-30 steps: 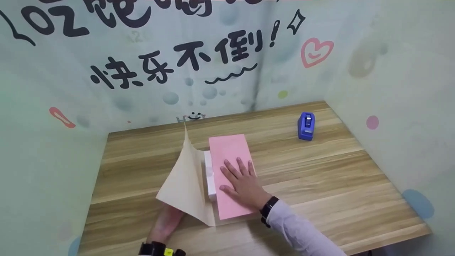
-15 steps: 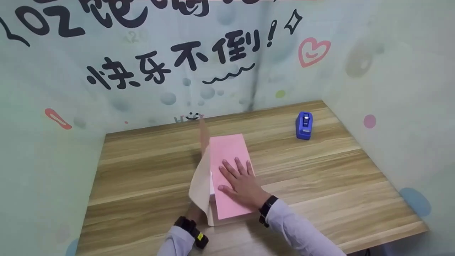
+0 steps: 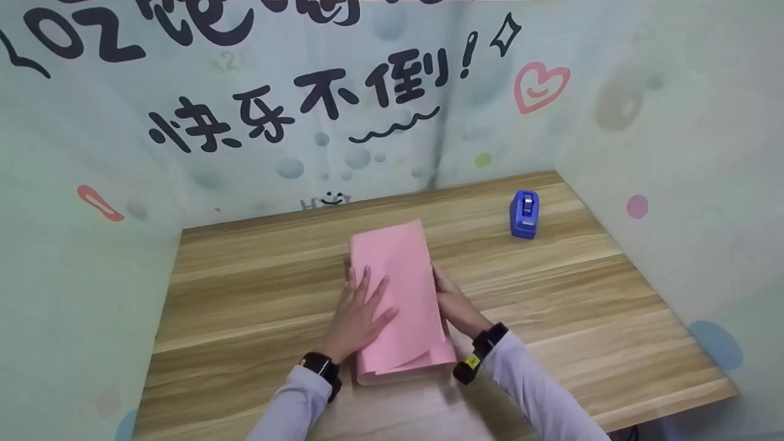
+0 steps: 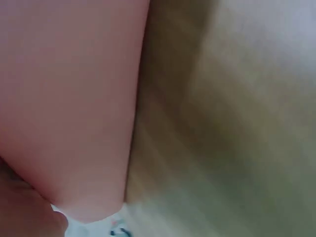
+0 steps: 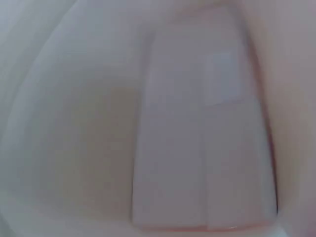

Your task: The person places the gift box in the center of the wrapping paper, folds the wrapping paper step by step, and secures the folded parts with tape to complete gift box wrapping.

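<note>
A sheet of wrapping paper [image 3: 398,294], pink outside and pale on its inner side, is folded around a box in the middle of the table. The white end of the box [image 5: 173,148] shows blurred in the right wrist view, with paper edges around it. My left hand [image 3: 355,318] rests on the left part of the pink paper, fingers spread. Along the package's right side, my right hand [image 3: 459,306] touches the paper; its fingertips are partly hidden. Overlapping paper flaps stick out past the box at the near end.
A blue tape dispenser [image 3: 524,214] stands at the back right of the wooden table [image 3: 257,294]. A printed fabric wall [image 3: 275,135] closes the back, with pale walls on both sides.
The raised left flap has come over the box to the right and now lies pink side up. My left hand moved onto it; my right hand slid from the top to the right side.
</note>
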Available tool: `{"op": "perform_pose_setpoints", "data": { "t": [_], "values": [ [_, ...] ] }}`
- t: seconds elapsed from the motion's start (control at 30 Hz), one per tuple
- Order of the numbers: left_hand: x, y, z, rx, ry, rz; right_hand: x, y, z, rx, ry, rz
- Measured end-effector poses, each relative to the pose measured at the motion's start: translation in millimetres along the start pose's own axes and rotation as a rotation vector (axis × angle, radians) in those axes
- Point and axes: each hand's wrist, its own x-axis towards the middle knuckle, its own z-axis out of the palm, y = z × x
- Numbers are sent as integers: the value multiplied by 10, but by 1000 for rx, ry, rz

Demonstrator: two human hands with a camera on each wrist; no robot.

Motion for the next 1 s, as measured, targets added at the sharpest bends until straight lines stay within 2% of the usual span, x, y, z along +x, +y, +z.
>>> {"op": "perform_pose_setpoints", "data": {
  "t": [0.07, 0.1, 0.13, 0.2, 0.37, 0.47, 0.63, 0.77, 0.87, 1.0],
  "values": [
    [13, 28, -15, 31, -41, 10, 16, -16, -101, 221, 167, 86],
    [16, 41, -21, 40, -58, 10, 13, -23, -153, 274, 239, 112],
    [16, 52, -27, 45, -73, 8, 5, -28, -201, 306, 294, 142],
    [15, 71, -43, 49, -96, -5, -8, -36, -277, 220, 355, 219],
    [21, 81, -73, 69, -110, -15, 4, -61, -290, -155, 288, 360],
    [35, 78, -67, 60, -100, 8, 45, -61, -266, -270, 304, 395],
    [-24, 129, -79, 45, -115, 48, 87, -37, -261, -296, 296, 403],
    [-169, 238, -78, 46, -177, 88, 79, -18, -262, -256, 244, 390],
    [-295, 318, -56, 84, -198, 126, 83, -8, -268, -259, 219, 371],
    [-433, 390, -11, 168, -140, 171, 86, -16, -275, -252, 190, 365]
  ]
}}
